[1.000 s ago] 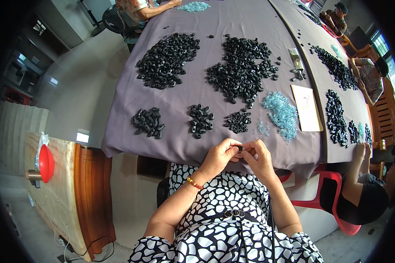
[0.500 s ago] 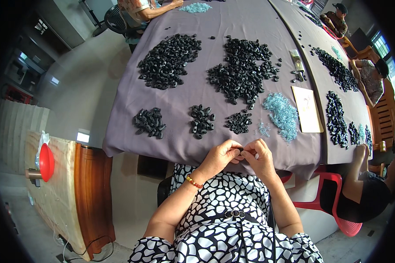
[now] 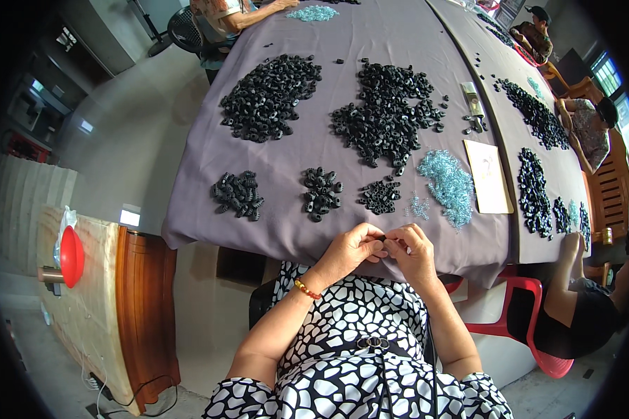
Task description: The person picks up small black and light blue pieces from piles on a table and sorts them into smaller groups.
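Note:
My left hand [image 3: 352, 250] and my right hand [image 3: 411, 251] meet at the near edge of the cloth-covered table [image 3: 286, 234]. Between their fingertips is a small black ring-like part [image 3: 381, 238], mostly hidden by the fingers. The left hand pinches it, and the right fingers press against its right side. Just beyond lie a small pile of little black parts [image 3: 380, 197], a pile of black cylindrical parts [image 3: 321, 195] and a pile of ribbed black parts [image 3: 237, 195]. Right of these is a heap of tiny pale-blue clear pieces [image 3: 446, 187].
Two large heaps of black parts [image 3: 271, 98] [image 3: 384, 115] lie farther back. A flat cream card [image 3: 488, 177] and a tube [image 3: 472, 101] are at right. Other people sit around the table, one beside a red chair [image 3: 538, 321]. A side cabinet [image 3: 147, 314] stands at left.
My hands stay together at the table edge with only slight finger movement; the right fingers curl a little closer around the black part. The view has shifted slightly.

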### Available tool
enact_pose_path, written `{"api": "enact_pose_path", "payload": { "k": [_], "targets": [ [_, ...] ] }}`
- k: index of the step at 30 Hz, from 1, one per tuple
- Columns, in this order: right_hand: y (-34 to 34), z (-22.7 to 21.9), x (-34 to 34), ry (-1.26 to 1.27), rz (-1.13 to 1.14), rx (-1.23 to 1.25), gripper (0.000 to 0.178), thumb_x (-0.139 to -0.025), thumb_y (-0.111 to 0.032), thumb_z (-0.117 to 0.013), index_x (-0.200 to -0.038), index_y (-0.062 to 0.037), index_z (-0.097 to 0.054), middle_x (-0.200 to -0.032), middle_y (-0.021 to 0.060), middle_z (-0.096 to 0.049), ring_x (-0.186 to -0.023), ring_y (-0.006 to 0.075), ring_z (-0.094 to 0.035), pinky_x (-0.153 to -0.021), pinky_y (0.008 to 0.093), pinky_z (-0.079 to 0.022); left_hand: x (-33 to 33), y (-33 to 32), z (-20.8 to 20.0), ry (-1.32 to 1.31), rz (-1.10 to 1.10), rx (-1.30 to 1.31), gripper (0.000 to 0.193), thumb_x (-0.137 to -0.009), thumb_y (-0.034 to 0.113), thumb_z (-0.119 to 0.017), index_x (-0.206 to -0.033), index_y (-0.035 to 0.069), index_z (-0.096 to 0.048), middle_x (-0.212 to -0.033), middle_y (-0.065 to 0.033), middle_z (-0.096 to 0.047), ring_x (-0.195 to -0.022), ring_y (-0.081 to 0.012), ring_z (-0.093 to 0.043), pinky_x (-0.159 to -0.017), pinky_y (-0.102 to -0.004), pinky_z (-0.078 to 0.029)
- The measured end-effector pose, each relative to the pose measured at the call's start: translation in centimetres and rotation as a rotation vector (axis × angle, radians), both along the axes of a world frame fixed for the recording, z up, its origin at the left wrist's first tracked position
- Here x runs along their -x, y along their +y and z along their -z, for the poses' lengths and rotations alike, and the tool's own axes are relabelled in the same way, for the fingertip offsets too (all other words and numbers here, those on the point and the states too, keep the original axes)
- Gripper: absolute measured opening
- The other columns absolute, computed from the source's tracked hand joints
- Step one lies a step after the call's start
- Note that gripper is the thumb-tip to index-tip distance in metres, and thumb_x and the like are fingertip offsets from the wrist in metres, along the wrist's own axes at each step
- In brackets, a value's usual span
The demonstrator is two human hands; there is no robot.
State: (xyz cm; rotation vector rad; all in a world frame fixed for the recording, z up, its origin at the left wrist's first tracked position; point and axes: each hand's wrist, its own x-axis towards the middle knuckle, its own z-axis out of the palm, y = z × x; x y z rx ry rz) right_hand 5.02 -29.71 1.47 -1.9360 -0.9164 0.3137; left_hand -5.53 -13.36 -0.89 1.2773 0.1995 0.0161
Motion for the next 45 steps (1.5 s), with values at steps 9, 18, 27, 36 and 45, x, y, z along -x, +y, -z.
{"api": "enact_pose_path", "payload": {
  "k": [9, 18, 27, 36, 45],
  "targets": [
    [0.2, -0.4, 0.2, -0.128, -0.064, -0.055, 0.019, -0.088, 0.003, -0.071, -0.105, -0.0043, -0.07, -0.093, 0.0082, -0.066, -0.075, 0.0194, -0.066, -0.065, 0.0298, -0.054, 0.0, 0.0, 0.3, 0.004, -0.01, -0.013, 0.022, -0.106, 0.017, -0.057, -0.119, -0.001, -0.059, -0.106, -0.0075, -0.07, -0.099, -0.014, -0.071, -0.083, -0.0262, -0.059],
    [0.4, 0.4, -1.0, -0.341, -0.017, -0.024, 0.031, -0.087, 0.006, -0.066, -0.116, -0.0057, -0.067, -0.098, 0.0114, -0.066, -0.077, 0.0288, -0.069, -0.066, 0.0366, -0.056, 0.1, -0.1, 0.5, -0.018, -0.056, -0.022, 0.019, -0.108, 0.015, -0.051, -0.117, -0.002, -0.055, -0.106, -0.0125, -0.07, -0.096, -0.0201, -0.074, -0.082, -0.0307, -0.061],
    [1.4, 1.7, -2.3, -0.535, 0.082, 0.281, 0.032, -0.091, -0.005, -0.062, -0.124, -0.0045, -0.064, -0.098, 0.0131, -0.06, -0.076, 0.0338, -0.067, -0.068, 0.0426, -0.055, 0.1, -0.1, 0.3, -0.014, -0.055, -0.048, 0.02, -0.109, 0.015, -0.049, -0.118, -0.002, -0.054, -0.108, -0.016, -0.07, -0.095, -0.0244, -0.074, -0.081, -0.0325, -0.061],
    [1.9, 1.8, -2.4, -0.422, 0.153, 0.152, 0.011, -0.094, -0.012, -0.066, -0.103, -0.0057, -0.064, -0.095, 0.0136, -0.062, -0.071, 0.0348, -0.067, -0.063, 0.0431, -0.055, 0.1, 0.0, 0.5, -0.004, -0.048, -0.036, 0.02, -0.108, 0.015, -0.05, -0.118, -0.002, -0.054, -0.108, -0.0152, -0.07, -0.095, -0.0239, -0.074, -0.082, -0.0322, -0.061],
    [2.2, 1.8, -2.2, -0.451, 0.152, 0.254, 0.012, -0.095, -0.016, -0.065, -0.103, -0.0063, -0.064, -0.095, 0.0139, -0.062, -0.071, 0.0352, -0.068, -0.062, 0.0441, -0.055, 0.1, 0.0, 0.5, -0.006, -0.046, -0.031, 0.021, -0.108, 0.015, -0.05, -0.12, -0.002, -0.054, -0.107, -0.0149, -0.069, -0.096, -0.0238, -0.074, -0.082, -0.0321, -0.061]
  ]
}}
